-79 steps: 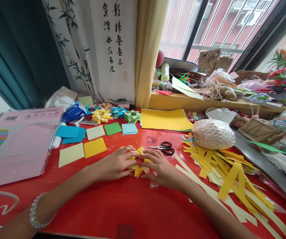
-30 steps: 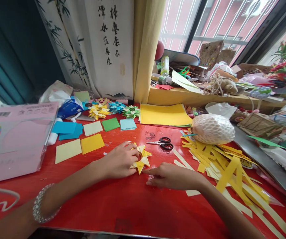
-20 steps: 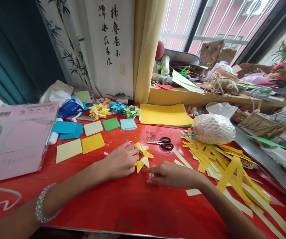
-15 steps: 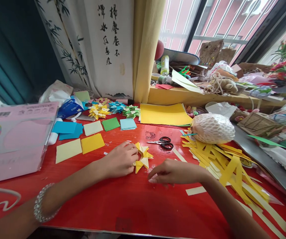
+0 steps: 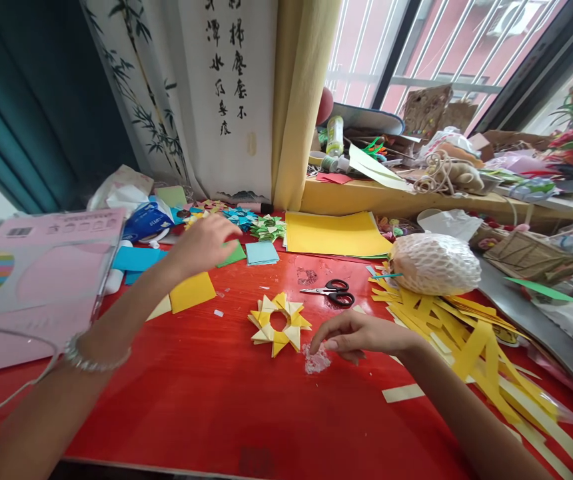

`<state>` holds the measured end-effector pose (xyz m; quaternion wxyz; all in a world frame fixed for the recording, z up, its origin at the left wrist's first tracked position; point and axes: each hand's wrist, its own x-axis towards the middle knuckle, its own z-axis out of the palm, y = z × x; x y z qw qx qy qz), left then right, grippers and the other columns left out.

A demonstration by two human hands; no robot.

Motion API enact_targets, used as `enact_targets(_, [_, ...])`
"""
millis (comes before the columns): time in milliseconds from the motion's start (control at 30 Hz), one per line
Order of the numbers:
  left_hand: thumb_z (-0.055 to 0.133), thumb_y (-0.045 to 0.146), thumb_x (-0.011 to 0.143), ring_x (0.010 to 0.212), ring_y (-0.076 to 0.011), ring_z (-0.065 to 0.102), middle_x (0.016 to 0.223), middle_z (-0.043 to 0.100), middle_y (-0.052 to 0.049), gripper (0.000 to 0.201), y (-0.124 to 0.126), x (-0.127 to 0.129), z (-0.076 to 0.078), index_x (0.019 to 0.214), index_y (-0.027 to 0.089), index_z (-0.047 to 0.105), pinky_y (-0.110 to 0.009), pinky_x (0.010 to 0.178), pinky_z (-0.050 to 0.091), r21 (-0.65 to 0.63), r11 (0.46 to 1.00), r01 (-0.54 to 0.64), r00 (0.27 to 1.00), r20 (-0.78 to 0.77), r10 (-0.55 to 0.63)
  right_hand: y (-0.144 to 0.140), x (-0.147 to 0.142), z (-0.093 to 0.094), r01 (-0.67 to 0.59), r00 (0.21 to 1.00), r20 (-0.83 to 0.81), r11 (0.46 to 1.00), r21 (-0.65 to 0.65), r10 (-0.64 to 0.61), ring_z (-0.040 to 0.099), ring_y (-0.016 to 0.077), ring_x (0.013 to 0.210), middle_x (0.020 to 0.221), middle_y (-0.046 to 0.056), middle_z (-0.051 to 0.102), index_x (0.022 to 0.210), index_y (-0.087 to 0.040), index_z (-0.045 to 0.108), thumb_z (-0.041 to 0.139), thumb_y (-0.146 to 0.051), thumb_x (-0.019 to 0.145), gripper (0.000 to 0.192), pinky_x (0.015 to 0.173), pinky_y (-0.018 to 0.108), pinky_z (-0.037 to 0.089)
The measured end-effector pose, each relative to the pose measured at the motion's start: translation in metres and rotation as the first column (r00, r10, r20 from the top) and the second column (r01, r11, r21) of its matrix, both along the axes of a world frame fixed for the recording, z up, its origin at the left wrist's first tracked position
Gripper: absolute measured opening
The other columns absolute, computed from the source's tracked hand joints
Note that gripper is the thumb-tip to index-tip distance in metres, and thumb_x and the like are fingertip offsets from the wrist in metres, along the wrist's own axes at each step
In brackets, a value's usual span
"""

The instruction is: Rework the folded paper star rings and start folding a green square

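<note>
A ring-shaped star folded from yellow and pale yellow paper lies flat on the red table, with no hand on it. My left hand is stretched out to the back left, fingers spread and blurred, over a green paper square and near a row of folded stars. My right hand hovers just right of the yellow star with loosely bent fingers and holds nothing. Below its fingertips is a whitish scuffed patch.
Black-handled scissors lie behind the star. Yellow paper strips pile up at the right beside a round net-wrapped object. Coloured paper squares, a yellow sheet and a pink paper pack lie left and behind. The ledge is cluttered.
My left hand let go of the yellow star and swung back left to the paper squares. My right hand lifted slightly and stayed right of the star.
</note>
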<state>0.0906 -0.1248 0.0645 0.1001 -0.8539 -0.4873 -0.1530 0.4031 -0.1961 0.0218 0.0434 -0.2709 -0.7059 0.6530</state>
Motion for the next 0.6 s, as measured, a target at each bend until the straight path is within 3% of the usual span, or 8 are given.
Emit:
enact_targets(67, [0.033, 0.03, 0.084, 0.106, -0.0245, 0.043, 0.11, 0.055, -0.008, 0.034, 0.042, -0.028, -0.004, 0.109, 0.017, 0.053, -0.033, 0.088, 0.034, -0.007, 0.96, -0.28, 0.959, -0.033, 0.28, 0.002, -0.002, -0.006, 0.086, 0.996, -0.034, 0.996, -0.011, -0.087, 0.036, 0.0048, 0.043, 0.05, -0.004, 0.042, 0.097, -0.011, 0.063, 0.054, -0.036, 0.082, 0.031, 0.04, 0.017, 0.025])
enact_targets(133, [0.042, 0.037, 0.079, 0.108, -0.0291, 0.041, 0.111, 0.054, -0.013, 0.047, 0.077, -0.053, -0.015, 0.12, 0.014, 0.044, -0.034, 0.081, 0.038, -0.109, 0.907, -0.406, 0.909, -0.152, 0.389, 0.003, -0.005, -0.011, 0.16, 0.985, -0.064, 0.987, -0.016, -0.161, 0.032, 0.0044, 0.043, 0.049, -0.005, 0.04, 0.094, -0.011, 0.064, 0.054, -0.036, 0.081, 0.03, 0.041, 0.018, 0.023])
enact_targets(233, [0.058, 0.039, 0.065, 0.104, -0.0357, 0.044, 0.111, 0.052, -0.02, 0.072, 0.108, -0.075, -0.035, 0.126, 0.009, 0.036, -0.038, 0.078, 0.037, -0.151, 0.892, -0.425, 0.891, -0.243, 0.383, 0.007, -0.007, -0.019, 0.24, 0.962, -0.118, 0.969, -0.06, -0.245, 0.029, 0.0044, 0.043, 0.048, -0.005, 0.038, 0.091, -0.011, 0.064, 0.054, -0.036, 0.081, 0.029, 0.041, 0.02, 0.021])
enact_targets(367, [0.053, 0.028, 0.067, 0.104, -0.0343, 0.045, 0.108, 0.054, -0.022, 0.062, 0.12, -0.081, -0.054, 0.123, 0.007, 0.039, -0.039, 0.083, 0.032, -0.133, 0.915, -0.381, 0.892, -0.313, 0.326, 0.011, -0.008, -0.032, 0.284, 0.935, -0.177, 0.947, -0.148, -0.308, 0.025, 0.0042, 0.041, 0.046, -0.007, 0.034, 0.092, -0.01, 0.064, 0.055, -0.033, 0.082, 0.027, 0.041, 0.021, 0.016])
enact_targets(467, [0.048, 0.021, 0.069, 0.102, -0.032, 0.047, 0.104, 0.056, -0.02, 0.058, 0.122, -0.082, -0.056, 0.124, 0.007, 0.037, -0.038, 0.084, 0.029, -0.101, 0.937, -0.336, 0.898, -0.333, 0.286, 0.012, -0.009, -0.038, 0.3, 0.92, -0.198, 0.933, -0.198, -0.338, 0.024, 0.004, 0.04, 0.044, -0.007, 0.033, 0.091, -0.01, 0.063, 0.056, -0.031, 0.081, 0.024, 0.041, 0.021, 0.015])
enact_targets(600, [0.044, 0.018, 0.071, 0.092, -0.0258, 0.054, 0.095, 0.062, -0.014, 0.053, 0.116, -0.082, -0.047, 0.123, 0.011, 0.039, -0.034, 0.082, 0.031, -0.083, 0.958, -0.274, 0.911, -0.343, 0.231, 0.014, -0.008, -0.041, 0.304, 0.91, -0.216, 0.924, -0.232, -0.353, 0.025, 0.0039, 0.039, 0.043, -0.008, 0.032, 0.091, -0.01, 0.064, 0.057, -0.03, 0.08, 0.024, 0.041, 0.021, 0.015])
